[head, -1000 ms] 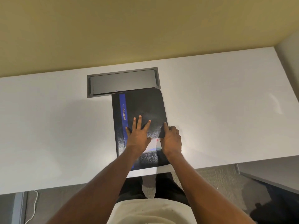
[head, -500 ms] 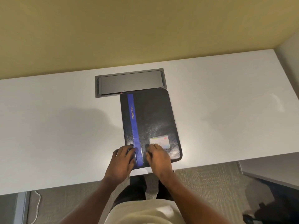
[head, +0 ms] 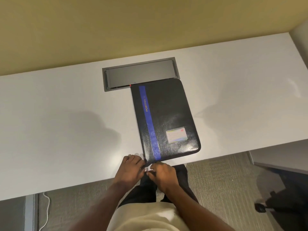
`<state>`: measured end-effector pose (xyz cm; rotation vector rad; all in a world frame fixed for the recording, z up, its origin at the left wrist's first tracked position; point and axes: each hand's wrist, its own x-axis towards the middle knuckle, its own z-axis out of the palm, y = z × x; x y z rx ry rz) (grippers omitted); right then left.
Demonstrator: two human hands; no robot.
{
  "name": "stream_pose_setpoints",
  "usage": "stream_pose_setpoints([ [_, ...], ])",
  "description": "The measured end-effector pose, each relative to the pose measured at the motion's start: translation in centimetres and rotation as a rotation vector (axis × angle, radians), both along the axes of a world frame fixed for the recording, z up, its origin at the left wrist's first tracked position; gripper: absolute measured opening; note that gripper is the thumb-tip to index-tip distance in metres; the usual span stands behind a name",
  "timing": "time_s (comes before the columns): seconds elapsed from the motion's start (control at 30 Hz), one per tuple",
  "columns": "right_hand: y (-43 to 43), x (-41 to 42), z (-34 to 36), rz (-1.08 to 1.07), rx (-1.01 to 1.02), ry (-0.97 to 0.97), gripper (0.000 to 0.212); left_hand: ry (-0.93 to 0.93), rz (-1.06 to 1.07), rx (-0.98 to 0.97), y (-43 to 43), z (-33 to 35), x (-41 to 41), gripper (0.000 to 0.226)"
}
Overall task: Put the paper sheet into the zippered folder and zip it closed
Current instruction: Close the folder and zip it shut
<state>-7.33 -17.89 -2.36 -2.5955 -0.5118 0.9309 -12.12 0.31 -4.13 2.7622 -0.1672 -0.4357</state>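
Observation:
A black zippered folder (head: 168, 117) with a blue stripe and a small card window lies closed and flat on the white desk (head: 66, 130). No paper sheet is in sight. Both hands are at the folder's near left corner. My left hand (head: 131, 167) rests on the desk with its fingers against that corner. My right hand (head: 161, 172) is pinched on the small zipper pull (head: 147, 169) that hangs just off the corner.
A grey recessed cable hatch (head: 140, 75) sits in the desk behind the folder, touching its far edge. The desk's front edge runs just under my hands. A white cable (head: 45, 212) lies on the carpet at lower left. A dark chair base (head: 263, 207) is at lower right.
Both hands slid from the top of the folder's cover down to its near left corner, and the fingers of the right hand closed on the zipper pull. The folder stayed flat.

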Motion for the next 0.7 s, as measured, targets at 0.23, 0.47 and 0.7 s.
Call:
stream_pose_setpoints([
  [0.23, 1.9, -1.2, -0.6, -0.089, -0.029, -0.064, 0.032, 0.058, 0.040, -0.019, -0.6, 0.6, 0.2, 0.006],
  [0.47, 2.0, -2.2, -0.4, -0.249, -0.018, -0.124, 0.029, 0.014, 0.057, -0.087, -0.3, 0.4, -0.3, 0.007],
  [0.7, 1.4, -1.8, 0.2, -0.410, -0.075, -0.174, 0.013, -0.003, 0.144, -0.065, 0.3, 0.2, -0.5, 0.007],
])
